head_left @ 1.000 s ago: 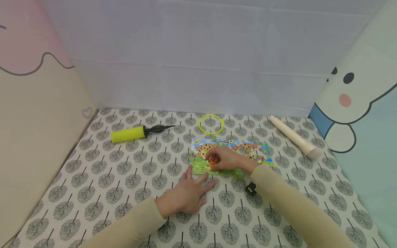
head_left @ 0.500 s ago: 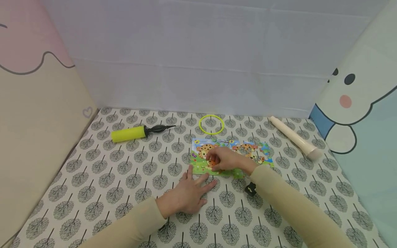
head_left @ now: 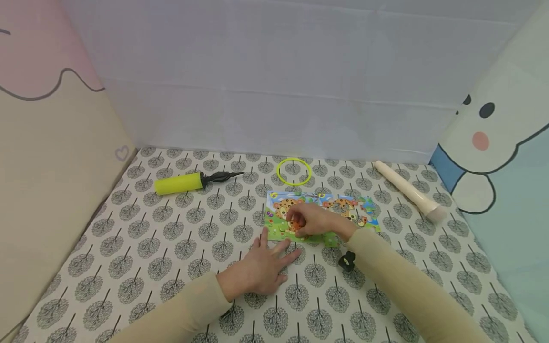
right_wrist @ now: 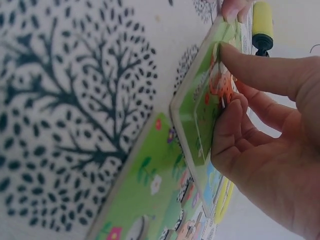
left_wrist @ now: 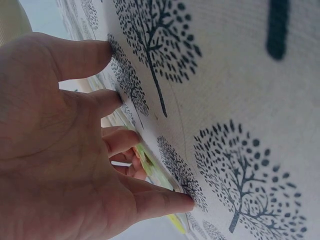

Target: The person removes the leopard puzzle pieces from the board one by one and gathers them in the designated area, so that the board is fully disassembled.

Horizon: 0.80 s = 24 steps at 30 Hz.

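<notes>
Our hands at the puzzle board on the tree-print cloth

We see our right hand [head_left: 315, 220] curled over the left half of the colourful puzzle board [head_left: 279, 227], its fingertips [right_wrist: 235, 107] pinching an orange puzzle piece [right_wrist: 220, 86] against the board's face; our left hand [head_left: 259, 267] lies flat with fingers spread on the tree-print cloth [head_left: 171, 247], grasping nothing, its fingertips [left_wrist: 182, 201] touching the near green edge of the board. A second puzzle board [head_left: 358, 209] lies just beside the first on its right, partly behind our right wrist. A small black object [head_left: 346, 260] sits on the cloth beside our right sleeve. Farther back we see a yellow ring [head_left: 293, 171], a yellow hand pump [head_left: 180, 183] well to the left and a cream recorder [head_left: 407, 193] to the right
</notes>
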### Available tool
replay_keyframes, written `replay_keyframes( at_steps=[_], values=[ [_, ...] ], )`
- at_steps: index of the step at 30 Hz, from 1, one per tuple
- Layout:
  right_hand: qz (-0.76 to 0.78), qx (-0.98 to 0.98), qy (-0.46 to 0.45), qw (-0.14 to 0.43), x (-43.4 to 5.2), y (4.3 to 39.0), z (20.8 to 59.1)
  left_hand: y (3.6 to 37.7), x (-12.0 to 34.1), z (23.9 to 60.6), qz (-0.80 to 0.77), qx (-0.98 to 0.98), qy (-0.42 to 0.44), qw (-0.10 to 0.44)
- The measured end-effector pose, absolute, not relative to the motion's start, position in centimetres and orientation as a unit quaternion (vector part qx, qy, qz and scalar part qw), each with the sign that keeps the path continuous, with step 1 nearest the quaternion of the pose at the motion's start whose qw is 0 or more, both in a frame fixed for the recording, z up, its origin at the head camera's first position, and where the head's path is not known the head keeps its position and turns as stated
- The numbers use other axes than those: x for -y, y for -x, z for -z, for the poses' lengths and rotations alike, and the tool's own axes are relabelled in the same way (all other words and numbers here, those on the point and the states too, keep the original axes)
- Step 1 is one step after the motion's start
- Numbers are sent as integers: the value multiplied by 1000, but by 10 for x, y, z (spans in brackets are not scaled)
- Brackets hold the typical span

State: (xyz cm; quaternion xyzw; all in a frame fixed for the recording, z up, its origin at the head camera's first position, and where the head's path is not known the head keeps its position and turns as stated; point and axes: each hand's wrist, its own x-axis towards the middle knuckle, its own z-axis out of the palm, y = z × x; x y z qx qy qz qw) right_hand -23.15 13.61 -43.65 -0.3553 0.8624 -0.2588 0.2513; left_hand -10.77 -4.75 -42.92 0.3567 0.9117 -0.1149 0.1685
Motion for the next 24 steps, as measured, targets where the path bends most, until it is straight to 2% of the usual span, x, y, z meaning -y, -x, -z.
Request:
replay_keyframes(
  at_steps=[24],
  values=[
    [353, -824, 338, 288, -140, 236, 441, 108, 47, 429, 132, -909, -362, 161]
  ],
)
